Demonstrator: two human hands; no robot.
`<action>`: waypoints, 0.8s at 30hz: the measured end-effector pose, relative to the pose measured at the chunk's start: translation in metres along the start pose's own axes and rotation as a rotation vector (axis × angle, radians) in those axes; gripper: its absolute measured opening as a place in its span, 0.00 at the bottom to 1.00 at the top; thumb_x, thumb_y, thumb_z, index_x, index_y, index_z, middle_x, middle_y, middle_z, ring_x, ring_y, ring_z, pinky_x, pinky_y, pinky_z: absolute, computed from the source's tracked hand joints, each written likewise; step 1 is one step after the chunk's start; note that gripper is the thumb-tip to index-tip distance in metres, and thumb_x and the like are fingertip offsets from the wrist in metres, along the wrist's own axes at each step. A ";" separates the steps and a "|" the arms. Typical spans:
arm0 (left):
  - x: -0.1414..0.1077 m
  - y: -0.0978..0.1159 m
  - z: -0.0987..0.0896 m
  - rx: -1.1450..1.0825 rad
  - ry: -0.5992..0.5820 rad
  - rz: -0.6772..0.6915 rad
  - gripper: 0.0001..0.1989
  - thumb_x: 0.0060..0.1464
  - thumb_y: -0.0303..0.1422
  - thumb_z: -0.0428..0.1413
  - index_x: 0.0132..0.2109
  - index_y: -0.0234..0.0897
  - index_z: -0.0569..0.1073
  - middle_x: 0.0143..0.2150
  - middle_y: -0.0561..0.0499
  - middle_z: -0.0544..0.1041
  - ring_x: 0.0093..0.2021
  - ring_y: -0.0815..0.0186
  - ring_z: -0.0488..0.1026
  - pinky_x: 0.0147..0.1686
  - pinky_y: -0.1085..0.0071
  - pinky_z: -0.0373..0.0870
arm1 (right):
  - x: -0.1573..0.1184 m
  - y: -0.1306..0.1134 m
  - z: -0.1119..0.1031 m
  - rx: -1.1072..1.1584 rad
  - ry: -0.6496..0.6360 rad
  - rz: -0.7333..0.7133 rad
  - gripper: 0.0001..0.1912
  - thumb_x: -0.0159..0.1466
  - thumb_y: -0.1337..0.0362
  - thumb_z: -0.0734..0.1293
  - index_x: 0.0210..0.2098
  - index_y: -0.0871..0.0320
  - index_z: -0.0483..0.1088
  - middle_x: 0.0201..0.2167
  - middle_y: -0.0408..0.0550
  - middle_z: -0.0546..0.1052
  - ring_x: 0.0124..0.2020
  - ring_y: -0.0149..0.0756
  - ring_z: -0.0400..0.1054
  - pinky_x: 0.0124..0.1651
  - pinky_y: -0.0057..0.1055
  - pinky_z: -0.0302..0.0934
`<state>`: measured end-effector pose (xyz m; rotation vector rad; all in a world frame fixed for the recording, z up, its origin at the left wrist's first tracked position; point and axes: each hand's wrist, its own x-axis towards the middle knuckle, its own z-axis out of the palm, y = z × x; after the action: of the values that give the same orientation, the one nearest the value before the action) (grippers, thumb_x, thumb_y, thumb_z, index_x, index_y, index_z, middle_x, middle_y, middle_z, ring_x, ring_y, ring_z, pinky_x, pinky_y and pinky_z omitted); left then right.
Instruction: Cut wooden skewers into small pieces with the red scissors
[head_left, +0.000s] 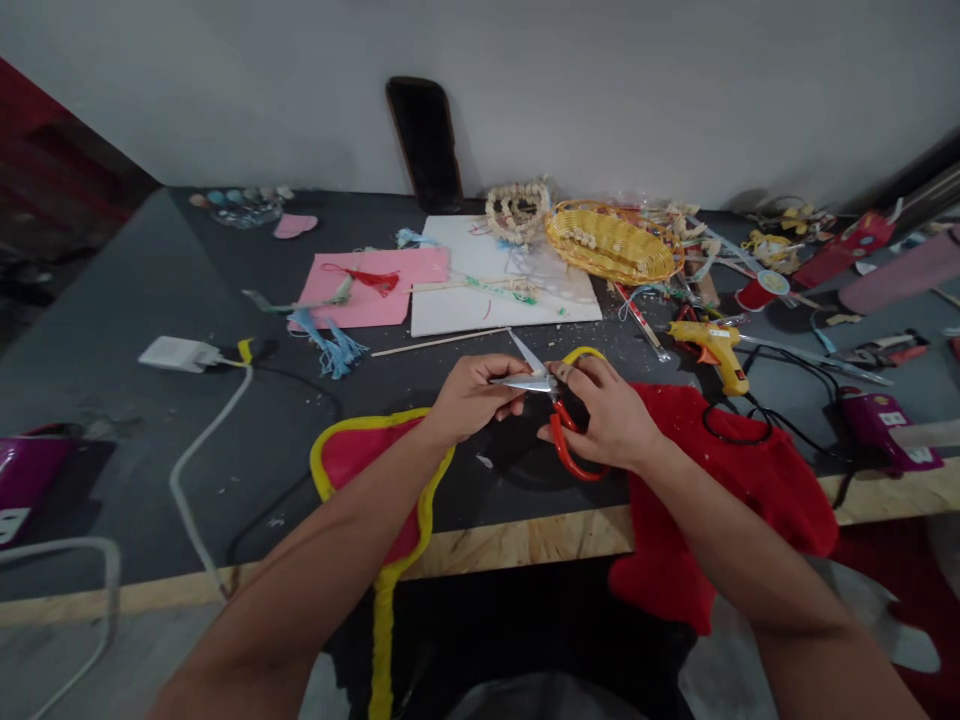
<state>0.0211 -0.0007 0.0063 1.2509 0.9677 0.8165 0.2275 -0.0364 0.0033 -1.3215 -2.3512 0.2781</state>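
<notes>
My right hand (pixel 611 410) is wrapped round the handles of a pair of scissors (pixel 566 440) with red grips, whose blades stand apart and point left. Closed fingers of my left hand (pixel 472 395) are at the lower blade; what they pinch is too small to make out. Beneath my left forearm lies a red fabric piece (pixel 360 450) edged in yellow, with a yellow strip hanging over the table's front edge. A red cloth (pixel 675 500) drapes over the edge under my right forearm.
Behind my hands are pink paper (pixel 412 265), a white board (pixel 442 315), a thin stick (pixel 442 342) and a yellow basket (pixel 615 240). A yellow glue gun (pixel 716 350) lies right; a white charger (pixel 180 354) sits left. A phone (pixel 427 140) leans on the wall.
</notes>
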 end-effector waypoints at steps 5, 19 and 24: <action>-0.001 0.003 -0.001 0.009 -0.031 -0.024 0.09 0.47 0.34 0.61 0.29 0.32 0.74 0.16 0.55 0.70 0.15 0.78 0.60 0.15 0.81 0.55 | 0.000 0.001 0.001 0.023 0.012 -0.021 0.37 0.58 0.45 0.67 0.60 0.60 0.63 0.46 0.57 0.69 0.49 0.48 0.64 0.54 0.45 0.65; 0.003 -0.002 0.005 -0.063 0.104 0.109 0.10 0.44 0.35 0.64 0.33 0.33 0.74 0.20 0.56 0.73 0.19 0.74 0.69 0.19 0.80 0.66 | 0.000 -0.007 0.000 0.014 0.019 0.086 0.33 0.60 0.45 0.66 0.58 0.57 0.63 0.49 0.56 0.71 0.51 0.48 0.67 0.50 0.44 0.68; 0.003 -0.003 0.003 -0.040 0.113 0.057 0.07 0.44 0.32 0.62 0.31 0.33 0.75 0.19 0.55 0.73 0.18 0.75 0.68 0.18 0.80 0.65 | 0.001 -0.004 -0.002 -0.019 0.014 0.047 0.35 0.59 0.45 0.66 0.60 0.57 0.62 0.47 0.57 0.70 0.51 0.49 0.66 0.52 0.47 0.67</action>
<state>0.0251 0.0007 0.0035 1.2129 1.0048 0.9553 0.2248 -0.0380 0.0066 -1.3848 -2.3188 0.2607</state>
